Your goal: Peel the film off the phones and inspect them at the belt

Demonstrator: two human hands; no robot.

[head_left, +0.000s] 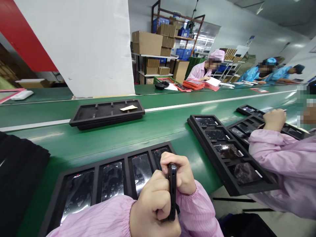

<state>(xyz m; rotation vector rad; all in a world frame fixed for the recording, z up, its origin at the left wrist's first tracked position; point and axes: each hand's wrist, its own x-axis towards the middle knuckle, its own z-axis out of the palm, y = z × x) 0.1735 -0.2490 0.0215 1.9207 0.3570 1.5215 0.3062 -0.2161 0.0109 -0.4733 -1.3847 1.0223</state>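
Observation:
Both my hands hold one black phone [172, 184] edge-on at the bottom centre. My left hand [154, 205] is closed around its near side, fingers curled on the edge. My right hand [179, 172] is closed around its far side and top. Just beyond the hands lies a black foam tray [55, 200] on the green conveyor belt [160, 126], with several glossy phones in its slots. Pink sleeves cover both my forearms.
An empty black tray [107, 113] with a paper slip sits further up the belt. To the right, a co-worker's pink sleeve [283, 161] and hand reach over more phone trays [229, 154]. A black foam stack [17, 171] lies at the left. Other workers sit at the far bench.

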